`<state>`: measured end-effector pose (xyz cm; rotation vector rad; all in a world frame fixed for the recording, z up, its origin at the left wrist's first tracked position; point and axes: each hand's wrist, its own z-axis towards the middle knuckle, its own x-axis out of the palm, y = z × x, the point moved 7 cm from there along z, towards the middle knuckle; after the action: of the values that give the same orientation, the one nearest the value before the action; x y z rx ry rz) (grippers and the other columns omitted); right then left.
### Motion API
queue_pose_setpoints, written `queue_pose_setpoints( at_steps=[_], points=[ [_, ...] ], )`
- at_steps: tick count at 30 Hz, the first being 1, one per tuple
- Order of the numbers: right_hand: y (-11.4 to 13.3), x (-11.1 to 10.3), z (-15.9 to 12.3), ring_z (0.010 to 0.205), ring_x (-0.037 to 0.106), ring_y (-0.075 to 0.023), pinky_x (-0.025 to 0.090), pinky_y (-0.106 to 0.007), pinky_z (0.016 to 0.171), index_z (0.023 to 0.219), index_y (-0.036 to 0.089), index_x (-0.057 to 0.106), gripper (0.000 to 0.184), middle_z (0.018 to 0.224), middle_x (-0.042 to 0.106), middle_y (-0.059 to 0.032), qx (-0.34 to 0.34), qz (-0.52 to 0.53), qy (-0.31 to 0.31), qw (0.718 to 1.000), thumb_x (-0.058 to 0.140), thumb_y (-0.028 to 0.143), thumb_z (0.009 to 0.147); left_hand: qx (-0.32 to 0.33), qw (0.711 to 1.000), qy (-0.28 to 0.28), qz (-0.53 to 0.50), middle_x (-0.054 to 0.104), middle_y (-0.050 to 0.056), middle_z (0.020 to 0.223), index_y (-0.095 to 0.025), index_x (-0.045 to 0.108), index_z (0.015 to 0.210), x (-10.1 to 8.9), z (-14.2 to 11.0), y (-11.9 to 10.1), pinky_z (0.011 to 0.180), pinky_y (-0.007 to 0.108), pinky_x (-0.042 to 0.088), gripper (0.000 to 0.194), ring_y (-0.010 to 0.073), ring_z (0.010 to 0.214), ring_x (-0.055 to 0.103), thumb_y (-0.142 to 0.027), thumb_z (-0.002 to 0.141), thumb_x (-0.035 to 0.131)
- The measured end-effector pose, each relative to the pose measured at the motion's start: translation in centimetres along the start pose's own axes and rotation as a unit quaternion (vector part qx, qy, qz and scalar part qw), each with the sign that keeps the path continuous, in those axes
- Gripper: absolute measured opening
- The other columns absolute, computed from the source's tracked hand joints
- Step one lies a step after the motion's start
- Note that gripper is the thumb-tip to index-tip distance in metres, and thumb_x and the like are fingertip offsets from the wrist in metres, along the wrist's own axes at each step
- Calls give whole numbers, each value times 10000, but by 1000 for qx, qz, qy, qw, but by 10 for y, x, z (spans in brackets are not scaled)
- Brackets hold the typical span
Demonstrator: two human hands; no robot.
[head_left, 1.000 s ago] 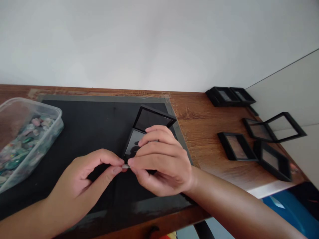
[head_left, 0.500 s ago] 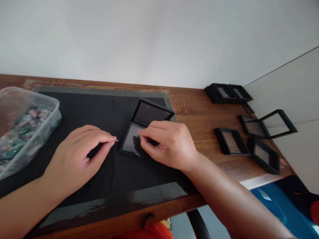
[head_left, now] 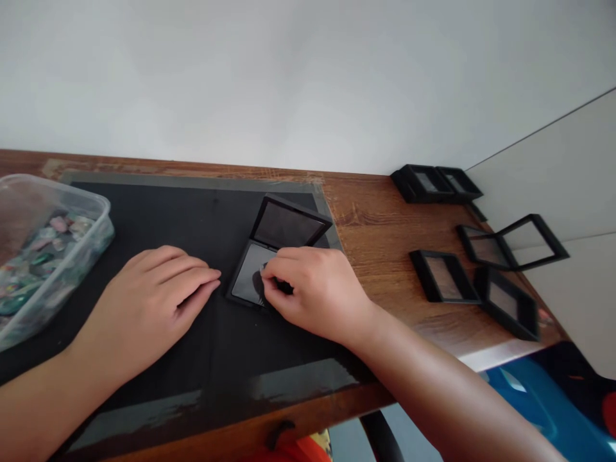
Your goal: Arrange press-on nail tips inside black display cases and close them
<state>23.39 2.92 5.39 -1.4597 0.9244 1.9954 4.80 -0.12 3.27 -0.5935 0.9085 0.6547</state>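
Observation:
A black hinged display frame (head_left: 244, 273) lies open on the black mat, its lid (head_left: 289, 223) tilted up at the back and clear film in its base. My right hand (head_left: 312, 289) is over the base, thumb and forefinger pinched close above the film. Something tiny and pale may be at its fingertips, too small to name. Just left of the frame, my left hand (head_left: 158, 295) rests low over the mat with thumb and fingertips pressed together. Whatever they hold, if anything, is hidden. A dark reflection of the right hand shows on the film.
On the left stands a clear plastic tub (head_left: 103, 208) of small colourful stones (head_left: 41, 256). More black frames (head_left: 447, 276) lie on the wooden table (head_left: 366, 237) at right, one of them open (head_left: 536, 240). A white wall (head_left: 289, 83) rises behind.
My right hand has shifted slightly left and down over the film. The small thin piece at my left fingertips no longer shows, and the left fingers have closed a little more.

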Motion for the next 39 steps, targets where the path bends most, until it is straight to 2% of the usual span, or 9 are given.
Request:
queue_pose_setpoints(
  at_steps=[6,10,14,20,29,34,37,39],
  points=[
    [-5,1,1,702,685,-141,357,-277,624,821,206,800,104,760,771,21,43,79,11,996,734,160,886,32,999,11,-21,855,14,988,-201,801,1043,2,0,-3,813,411,536,196,237,904,744,-242,1081,614],
    [-12,-4,2,700,686,-134,369,-267,640,871,204,834,102,773,780,14,95,74,6,993,742,186,912,8,999,15,-43,849,15,988,-203,813,1053,4,1,1,825,393,545,222,223,909,732,-270,1094,606],
    [-18,-6,3,656,644,-131,348,-274,620,957,210,864,91,760,773,14,144,47,26,988,791,250,920,-32,999,19,-39,816,66,1105,-215,831,1158,6,-3,9,920,448,546,274,274,1019,676,-373,1094,617],
    [-18,-1,2,676,665,-146,380,-284,648,1023,230,876,128,747,762,21,153,45,68,985,825,284,920,-36,997,58,-26,742,67,1332,-344,828,1232,15,-10,13,957,516,524,300,343,1193,600,-387,1109,557],
    [-17,4,1,706,699,-165,392,-302,660,1090,240,888,181,769,780,15,145,39,90,985,829,317,937,-37,997,51,-34,758,62,1207,-303,807,1185,13,-10,13,955,494,504,296,311,1147,597,-425,1121,545],
    [-16,4,1,719,710,-174,393,-304,667,1131,253,894,211,775,793,9,148,34,102,983,826,322,944,-31,997,60,-40,773,44,1242,-381,841,1194,12,-11,25,946,513,524,400,324,1129,626,-589,1104,512],
    [-16,5,2,718,708,-177,393,-307,673,1124,261,899,210,765,791,12,157,37,111,981,829,312,933,-27,997,54,-45,783,32,1225,-428,861,1145,10,-11,30,940,511,534,394,317,1100,649,-619,1091,521],
    [-15,6,2,710,702,-175,391,-309,673,1119,262,901,209,759,789,16,164,40,118,978,823,305,930,-22,997,50,-45,789,41,1195,-413,873,1106,9,-9,29,927,510,535,420,320,1092,659,-616,1097,506]
  ],
)
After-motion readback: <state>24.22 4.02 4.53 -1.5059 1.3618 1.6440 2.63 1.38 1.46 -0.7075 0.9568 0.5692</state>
